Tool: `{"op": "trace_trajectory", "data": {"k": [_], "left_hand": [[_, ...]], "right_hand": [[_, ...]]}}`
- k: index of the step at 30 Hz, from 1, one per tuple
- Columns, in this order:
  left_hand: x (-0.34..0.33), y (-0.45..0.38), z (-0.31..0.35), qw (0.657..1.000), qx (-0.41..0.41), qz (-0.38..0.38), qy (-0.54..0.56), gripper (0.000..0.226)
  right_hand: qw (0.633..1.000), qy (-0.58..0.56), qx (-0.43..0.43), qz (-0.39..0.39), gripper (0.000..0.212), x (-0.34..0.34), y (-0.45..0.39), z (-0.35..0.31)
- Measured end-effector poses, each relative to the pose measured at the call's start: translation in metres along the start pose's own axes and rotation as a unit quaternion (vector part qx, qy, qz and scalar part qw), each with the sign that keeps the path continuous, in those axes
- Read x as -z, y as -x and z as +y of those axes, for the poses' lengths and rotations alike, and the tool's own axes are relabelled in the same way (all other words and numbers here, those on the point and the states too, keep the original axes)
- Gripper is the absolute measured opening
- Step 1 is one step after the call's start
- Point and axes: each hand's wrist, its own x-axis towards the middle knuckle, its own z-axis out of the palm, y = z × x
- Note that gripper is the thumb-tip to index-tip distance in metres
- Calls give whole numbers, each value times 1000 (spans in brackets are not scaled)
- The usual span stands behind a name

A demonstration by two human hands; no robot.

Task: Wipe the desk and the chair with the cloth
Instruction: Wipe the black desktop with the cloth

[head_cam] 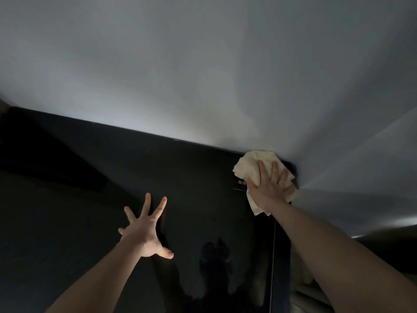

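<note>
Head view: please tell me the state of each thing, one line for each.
Cloth: crumpled, pressed flat on the desk's far right corner, next to the wall.
Right hand: fingers straight, pressing the cloth.
Left hand: fingers spread, resting on the desk.
Desk: dark, glossy.

Small pale label (241,183) on the dark desk (191,177) beside the cloth (250,168), print too blurred to read
</note>
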Motion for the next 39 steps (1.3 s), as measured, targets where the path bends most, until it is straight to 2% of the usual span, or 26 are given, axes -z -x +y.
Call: {"op": "trace_trajectory", "data": {"k": [5,11,17,23,28,32,35,39], "left_hand": [[-3,-1,-1,1000,5,7,-5,166],[-5,2,-5,1000,-22,18,-13,162],[-22,12,-35,989,-108,78,-63,143],[-34,22,-87,971,-200,67,-116,132],[-39,22,-87,970,-206,90,-95,124],[-38,23,-90,970,-210,79,-92,118],[-26,25,-100,969,-221,83,-67,104],[-3,21,-161,980,-154,120,-42,101]], "right_hand": [[1000,2,-1,0,77,-5,11,4],[999,-15,-39,16,77,-44,79,13],[990,-15,-136,29,77,-81,132,-6],[984,-27,-172,37,74,-106,178,-31],[984,-20,-162,66,75,-111,162,-42],[987,-19,-152,40,74,-114,154,-67],[989,-16,-147,28,73,-119,154,-91],[993,-8,-120,6,74,-127,145,-135]]}}
